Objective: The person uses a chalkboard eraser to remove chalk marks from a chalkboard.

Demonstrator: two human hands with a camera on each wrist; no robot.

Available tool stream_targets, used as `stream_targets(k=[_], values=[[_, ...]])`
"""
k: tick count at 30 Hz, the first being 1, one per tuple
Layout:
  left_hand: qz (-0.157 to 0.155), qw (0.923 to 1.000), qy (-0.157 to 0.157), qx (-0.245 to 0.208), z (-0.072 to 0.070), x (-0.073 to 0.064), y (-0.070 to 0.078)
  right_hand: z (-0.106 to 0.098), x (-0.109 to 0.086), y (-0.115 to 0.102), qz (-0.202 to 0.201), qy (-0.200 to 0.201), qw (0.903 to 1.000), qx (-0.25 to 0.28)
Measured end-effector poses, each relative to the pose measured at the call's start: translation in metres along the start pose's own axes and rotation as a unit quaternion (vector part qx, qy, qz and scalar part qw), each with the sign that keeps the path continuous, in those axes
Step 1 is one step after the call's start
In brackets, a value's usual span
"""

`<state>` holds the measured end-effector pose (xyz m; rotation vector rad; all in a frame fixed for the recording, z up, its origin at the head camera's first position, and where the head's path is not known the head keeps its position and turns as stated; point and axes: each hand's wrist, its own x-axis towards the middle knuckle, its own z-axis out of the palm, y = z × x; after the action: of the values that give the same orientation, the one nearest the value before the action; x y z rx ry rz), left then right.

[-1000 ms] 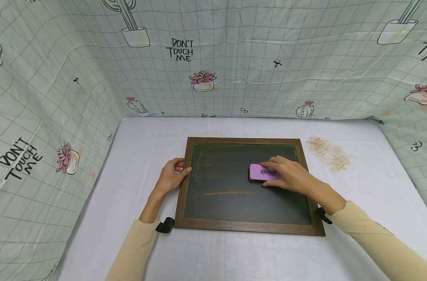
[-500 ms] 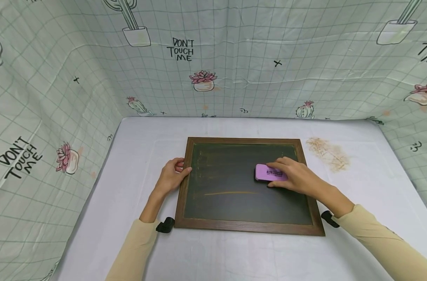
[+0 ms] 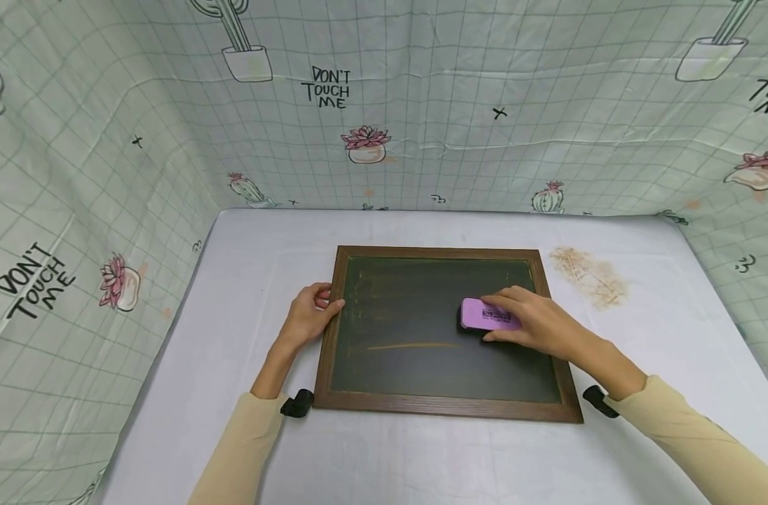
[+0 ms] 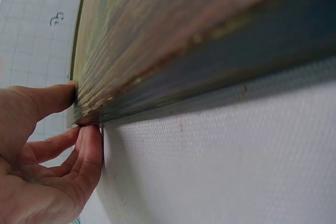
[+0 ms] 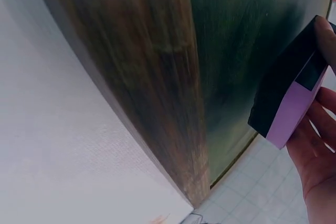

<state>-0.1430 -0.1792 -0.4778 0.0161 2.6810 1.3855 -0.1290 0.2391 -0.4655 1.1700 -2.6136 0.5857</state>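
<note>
While a printed cloth (image 3: pixel 421 84) hung behind it, a white table (image 3: pixel 384 463) bore a blackboard (image 3: pixel 396 375) in a brown wooden frame (image 3: pixel 447 405). A tan stain (image 3: pixel 590 277) marked the table near the board's upper right. The hands were well apart: the right hand (image 3: pixel 538 319) gripped a purple and black eraser (image 3: pixel 475 313) over the board, right of centre, contact unclear, and the left hand (image 3: pixel 304 317) pinched the frame's left side. Lower left of the eraser ran a thin yellowish line (image 3: pixel 415 346).

Cactus-print cloth (image 3: pixel 421 91) behind white table (image 3: pixel 434 456)
</note>
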Motion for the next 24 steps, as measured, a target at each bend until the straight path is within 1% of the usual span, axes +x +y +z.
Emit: stream_targets(k=[9,24], values=[[0.006,1.0,0.001,-0.001,0.0,0.001,-0.002,-0.002,-0.009,-0.009,-0.009,-0.002,1.0,0.0],[0.0,1.0,-0.001,-0.004,0.001,0.002,-0.002,-0.001,-0.024,-0.018,-0.02,-0.005,0.9998,0.003]])
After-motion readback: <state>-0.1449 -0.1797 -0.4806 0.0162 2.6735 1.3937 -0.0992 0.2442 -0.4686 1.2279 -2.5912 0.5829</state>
